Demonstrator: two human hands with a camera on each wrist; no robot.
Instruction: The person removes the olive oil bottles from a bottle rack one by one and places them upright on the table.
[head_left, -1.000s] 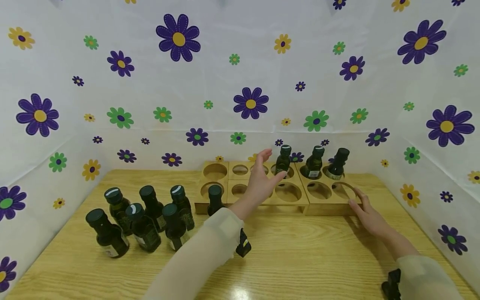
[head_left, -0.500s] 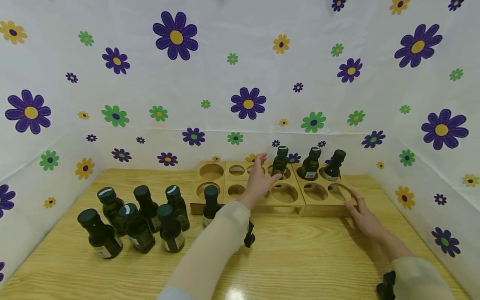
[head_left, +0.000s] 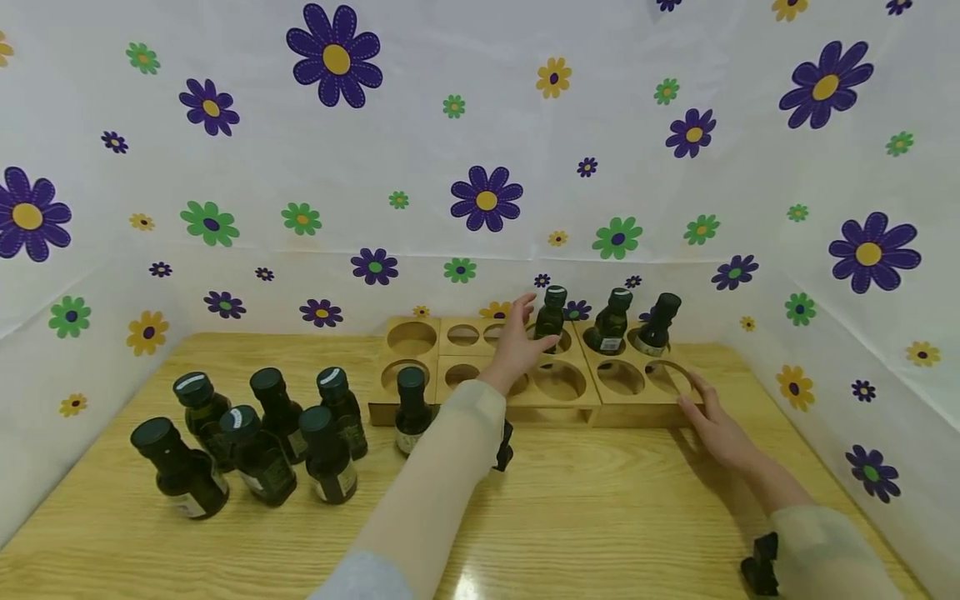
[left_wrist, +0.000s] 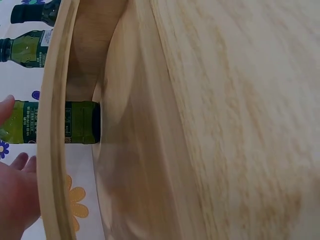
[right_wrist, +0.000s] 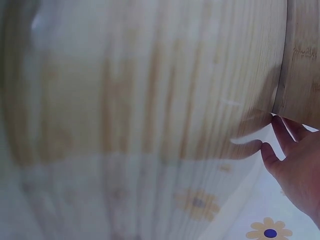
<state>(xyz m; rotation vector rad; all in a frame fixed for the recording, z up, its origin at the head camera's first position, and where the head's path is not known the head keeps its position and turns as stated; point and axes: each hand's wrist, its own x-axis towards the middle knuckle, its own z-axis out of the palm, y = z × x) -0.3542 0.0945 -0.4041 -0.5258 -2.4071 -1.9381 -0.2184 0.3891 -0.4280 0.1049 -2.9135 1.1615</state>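
A wooden rack (head_left: 525, 402) with round holes stands at the back of the table. Three dark green bottles stand in its back row. My left hand (head_left: 529, 331) is at the leftmost of them (head_left: 551, 315), fingers straight and raised, thumb against the bottle's lower part. The left wrist view shows that bottle (left_wrist: 50, 122) in its hole with my left hand (left_wrist: 17, 190) beside it, not wrapped round it. My right hand (head_left: 711, 410) lies flat with straight fingers at the rack's front right corner; in the right wrist view its fingertips (right_wrist: 280, 131) touch the wood.
One more dark bottle (head_left: 410, 410) stands on the table just before the rack's left end. Several like bottles (head_left: 258, 433) stand grouped at the left. Flowered white sheets wall the table on three sides. Bare tabletop (head_left: 600, 508) lies in front of the rack.
My left thumb has come closer to the leftmost racked bottle. The right hand has stayed at the rack's corner. The head view has shifted slightly.
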